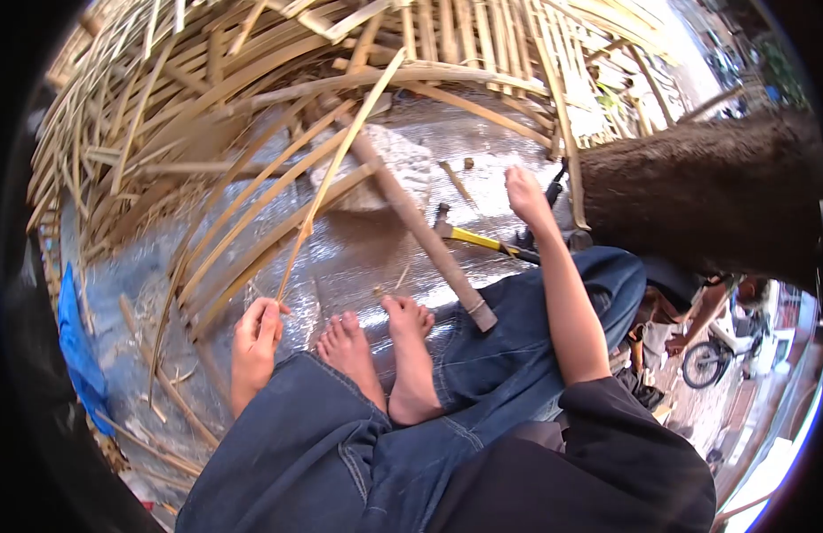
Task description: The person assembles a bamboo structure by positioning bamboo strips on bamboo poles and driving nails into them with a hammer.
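Observation:
My left hand is closed, its fingers pinching the lower end of a thin bamboo strip. From there the strip slants up and to the right over the pile, narrow near the fingers and wider above. My right hand is raised in a fist on the right; whatever may be inside it is hidden. Below that fist lies a hammer with a yellow and black handle. Between my hands a round wooden stick runs from a pale stone block down to my knee.
Bamboo slats are heaped across the back and left, with curved strips beside my left hand. A thick tree trunk stands at right. Silvery sheeting covers the ground. Farther right are a person and a motorbike.

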`<state>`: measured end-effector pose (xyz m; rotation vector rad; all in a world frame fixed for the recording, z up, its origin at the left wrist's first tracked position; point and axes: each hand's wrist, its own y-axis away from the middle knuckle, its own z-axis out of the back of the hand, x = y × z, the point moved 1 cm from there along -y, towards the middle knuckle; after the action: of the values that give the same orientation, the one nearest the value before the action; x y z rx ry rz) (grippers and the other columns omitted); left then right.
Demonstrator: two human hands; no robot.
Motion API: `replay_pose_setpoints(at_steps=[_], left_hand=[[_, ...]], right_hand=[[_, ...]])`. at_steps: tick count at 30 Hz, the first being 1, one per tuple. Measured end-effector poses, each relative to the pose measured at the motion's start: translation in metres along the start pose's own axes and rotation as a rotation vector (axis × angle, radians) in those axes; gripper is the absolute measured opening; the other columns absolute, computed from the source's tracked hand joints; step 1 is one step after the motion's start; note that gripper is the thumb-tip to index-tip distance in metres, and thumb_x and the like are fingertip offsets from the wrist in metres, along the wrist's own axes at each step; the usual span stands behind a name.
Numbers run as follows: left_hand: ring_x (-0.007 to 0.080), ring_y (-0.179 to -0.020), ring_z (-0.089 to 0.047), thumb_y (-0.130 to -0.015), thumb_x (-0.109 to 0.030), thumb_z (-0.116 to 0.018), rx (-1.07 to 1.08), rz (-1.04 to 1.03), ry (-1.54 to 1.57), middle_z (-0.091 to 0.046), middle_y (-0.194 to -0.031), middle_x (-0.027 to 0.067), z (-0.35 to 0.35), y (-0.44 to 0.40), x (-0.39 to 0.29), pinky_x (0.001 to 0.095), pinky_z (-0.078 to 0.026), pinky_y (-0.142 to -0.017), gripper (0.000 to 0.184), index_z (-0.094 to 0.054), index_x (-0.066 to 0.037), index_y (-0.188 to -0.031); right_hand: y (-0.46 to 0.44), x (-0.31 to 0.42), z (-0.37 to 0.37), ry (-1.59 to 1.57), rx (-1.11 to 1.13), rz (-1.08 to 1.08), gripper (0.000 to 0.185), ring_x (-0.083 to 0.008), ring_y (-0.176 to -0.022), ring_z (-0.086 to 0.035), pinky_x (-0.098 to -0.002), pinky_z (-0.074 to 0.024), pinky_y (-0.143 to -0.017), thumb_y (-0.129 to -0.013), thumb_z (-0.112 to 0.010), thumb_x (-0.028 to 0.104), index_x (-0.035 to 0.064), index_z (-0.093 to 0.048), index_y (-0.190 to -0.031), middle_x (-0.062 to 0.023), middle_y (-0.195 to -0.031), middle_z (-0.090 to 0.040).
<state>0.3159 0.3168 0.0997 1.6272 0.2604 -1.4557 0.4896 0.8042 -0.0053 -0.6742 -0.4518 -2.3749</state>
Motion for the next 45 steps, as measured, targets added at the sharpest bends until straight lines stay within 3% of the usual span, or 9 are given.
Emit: replay_pose_setpoints(at_steps=[4, 11, 17, 20, 27, 30, 34, 38, 45], left_hand=[[0.0032, -0.062, -0.04, -0.104, -0.027, -0.057, -0.071, -0.094, -0.197, -0.049, -0.07, -0.0046, -0.015, -0.006, 0.002, 0.0223, -0.031, -0.054, 0.028, -0.062, 0.0, -0.098], [0.0018, -0.063, -0.041, -0.103, -0.026, -0.061, -0.09, -0.131, -0.191, -0.052, -0.074, -0.005, -0.033, -0.012, 0.014, 0.0216, -0.031, -0.054, 0.027, -0.062, 0.001, -0.098], [0.0003, -0.064, -0.042, -0.103, -0.024, -0.061, -0.107, -0.1, -0.224, -0.053, -0.075, -0.004, -0.039, -0.013, 0.016, 0.0216, -0.031, -0.054, 0.026, -0.063, 0.002, -0.099], [0.0006, -0.061, -0.039, -0.105, -0.027, -0.057, -0.131, -0.146, -0.232, -0.051, -0.071, -0.0043, -0.036, -0.013, 0.021, 0.0227, -0.028, -0.052, 0.03, -0.064, 0.001, -0.099], [0.0019, -0.055, -0.031, -0.107, -0.03, -0.048, 0.07, 0.076, 0.051, -0.037, -0.064, -0.0086, -0.027, -0.017, 0.008, 0.0241, -0.023, -0.049, 0.032, -0.067, -0.004, -0.106], [0.0151, -0.072, -0.06, -0.098, -0.023, -0.066, -0.147, -0.183, -0.251, -0.068, -0.082, 0.0068, -0.023, -0.021, 0.018, 0.0313, -0.048, -0.067, 0.025, -0.066, 0.001, -0.106], [0.0381, -0.084, -0.068, -0.09, -0.02, -0.072, -0.348, -0.496, -0.663, -0.071, -0.094, 0.017, 0.003, -0.005, 0.015, 0.0418, -0.053, -0.075, 0.025, -0.065, -0.001, -0.105], [0.0399, -0.094, -0.064, -0.09, -0.022, -0.071, -0.405, -0.505, -0.863, -0.066, -0.102, 0.0187, 0.066, 0.004, 0.078, 0.0455, -0.05, -0.083, 0.031, -0.06, -0.001, -0.11], [0.0394, -0.101, -0.052, -0.09, -0.017, -0.066, -0.285, -0.608, -1.108, -0.056, -0.106, 0.0189, 0.146, -0.001, 0.118, 0.0475, -0.044, -0.093, 0.033, -0.054, 0.0, -0.115]], right_hand=[[0.005, -0.006, -0.012, -0.054, -0.022, -0.155, 0.03, -0.0275, -0.085, -0.071, -0.0353, -0.0528, -0.079, -0.095, -0.061, 0.027, 0.0028, -0.077, -0.103, -0.0201, -0.091, -0.074], [0.018, 0.006, -0.005, -0.154, -0.158, -0.204, 0.032, -0.0287, -0.087, -0.073, -0.0398, -0.0558, -0.082, -0.082, -0.079, 0.027, 0.0033, -0.075, -0.102, -0.0184, -0.094, -0.075], [0.038, 0.023, -0.004, 0.128, -0.264, 0.182, 0.026, -0.0373, -0.092, -0.07, -0.0454, -0.0542, -0.083, -0.079, -0.074, 0.016, 0.0026, -0.071, -0.102, -0.0191, -0.095, -0.073], [0.084, 0.055, 0.004, 0.315, 0.331, 0.107, 0.03, -0.0372, -0.101, -0.065, -0.0447, -0.051, -0.09, -0.071, -0.068, 0.007, 0.0024, -0.068, -0.1, -0.0182, -0.099, -0.069], [0.106, 0.041, -0.021, 0.563, 0.118, 0.232, 0.019, -0.0353, -0.096, -0.065, -0.0443, -0.0558, -0.081, -0.078, -0.064, 0.001, -0.0026, -0.061, -0.096, -0.0199, -0.098, -0.065], [0.097, 0.027, -0.028, 0.57, 0.125, 0.29, 0.013, -0.0375, -0.096, -0.065, -0.047, -0.0547, -0.083, -0.082, -0.06, 0.001, 0.0007, -0.064, -0.094, -0.0191, -0.096, -0.065], [0.1, 0.045, -0.01, 0.391, 0.211, 0.211, 0.023, -0.0349, -0.093, -0.067, -0.0445, -0.0542, -0.08, -0.082, -0.068, 0.011, 0.0016, -0.069, -0.103, -0.0182, -0.097, -0.069], [0.095, 0.057, -0.007, 0.024, 0.257, 0.11, 0.026, -0.0254, -0.07, -0.065, -0.0363, -0.0525, -0.068, -0.083, -0.075, 0.017, -0.003, -0.069, -0.098, -0.0149, -0.083, -0.071], [0.09, 0.133, 0.007, -0.082, 0.085, 0.252, 0.017, -0.0178, -0.082, -0.065, -0.0316, -0.0513, -0.077, -0.096, -0.066, 0.013, -0.0038, -0.066, -0.1, -0.0116, -0.089, -0.071]])
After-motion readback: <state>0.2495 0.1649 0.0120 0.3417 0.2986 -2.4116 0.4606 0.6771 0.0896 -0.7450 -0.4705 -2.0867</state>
